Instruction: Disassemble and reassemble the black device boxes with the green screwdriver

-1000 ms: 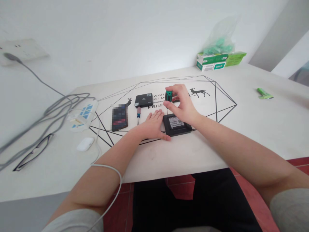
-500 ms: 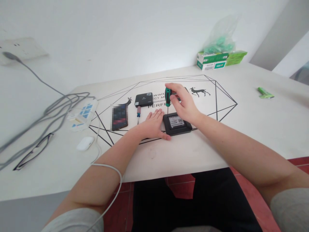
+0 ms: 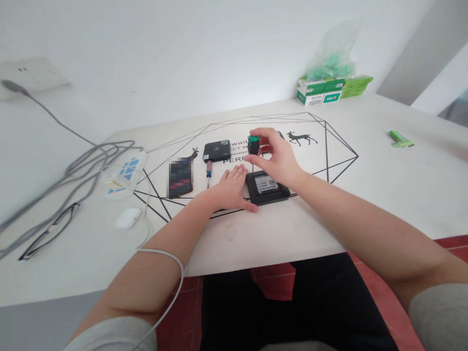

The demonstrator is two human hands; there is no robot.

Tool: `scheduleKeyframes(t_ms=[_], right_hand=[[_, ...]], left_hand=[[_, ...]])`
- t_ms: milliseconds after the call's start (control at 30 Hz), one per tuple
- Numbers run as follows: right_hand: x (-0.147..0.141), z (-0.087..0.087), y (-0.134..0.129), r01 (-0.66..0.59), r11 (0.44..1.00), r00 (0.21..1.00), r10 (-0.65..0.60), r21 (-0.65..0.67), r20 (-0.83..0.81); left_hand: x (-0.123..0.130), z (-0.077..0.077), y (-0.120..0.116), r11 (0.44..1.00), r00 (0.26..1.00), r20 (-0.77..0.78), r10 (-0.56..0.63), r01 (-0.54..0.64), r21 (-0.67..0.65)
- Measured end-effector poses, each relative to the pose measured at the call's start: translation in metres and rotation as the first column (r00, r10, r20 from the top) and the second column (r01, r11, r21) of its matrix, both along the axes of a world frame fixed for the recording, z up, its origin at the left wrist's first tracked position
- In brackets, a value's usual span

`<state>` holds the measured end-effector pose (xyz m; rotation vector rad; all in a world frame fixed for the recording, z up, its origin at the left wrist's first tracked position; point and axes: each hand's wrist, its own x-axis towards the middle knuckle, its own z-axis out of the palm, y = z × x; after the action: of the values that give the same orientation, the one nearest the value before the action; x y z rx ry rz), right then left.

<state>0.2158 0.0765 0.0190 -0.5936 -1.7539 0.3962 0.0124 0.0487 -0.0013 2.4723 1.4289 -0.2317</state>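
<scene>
In the head view, the right hand [image 3: 276, 156] held a green-and-black screwdriver [image 3: 253, 145] by its handle, fingers curled round the far side and thumb toward the near side. The shaft stood roughly upright over the far left corner of a black case [image 3: 268, 195], which lay label up on the white table [image 3: 383, 195]. The left hand [image 3: 233, 189] lay flat at the case's left side, fingers slightly parted, thumb by the near left corner, apparently bracing it.

The step in hand looked like turning at that corner; whether the tip sat in a screw, I could not tell. The next turn seemed to call for an upright shaft, light downward pressure and a steady case.
</scene>
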Motion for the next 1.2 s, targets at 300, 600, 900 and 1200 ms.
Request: scheduleKeyframes(t_ms=[300,600,900,1200], right_hand=[[-0.0003,-0.0059,0.0011,0.003,1.000,1.000,-0.003,0.016,0.014],[0.0027,-0.0017,0.0000,0.040,0.998,0.994,-0.045,0.057,0.099],[0.0034,-0.0013,0.0005,0.066,0.995,0.994,-0.071,0.068,0.077],[0.0053,0.0000,0.0006,0.085,0.995,0.996,-0.087,0.058,0.029]], left_hand=[[0.0005,0.0002,-0.0002,1.000,1.000,0.012,-0.006,0.006,0.001],[-0.0004,0.0008,-0.0001,1.000,0.999,0.034,-0.021,0.021,-0.005],[-0.0006,0.0006,0.0001,1.000,1.000,0.016,-0.009,0.009,-0.005],[-0.0023,-0.0037,0.0010,1.000,0.999,0.035,-0.024,0.023,0.015]])
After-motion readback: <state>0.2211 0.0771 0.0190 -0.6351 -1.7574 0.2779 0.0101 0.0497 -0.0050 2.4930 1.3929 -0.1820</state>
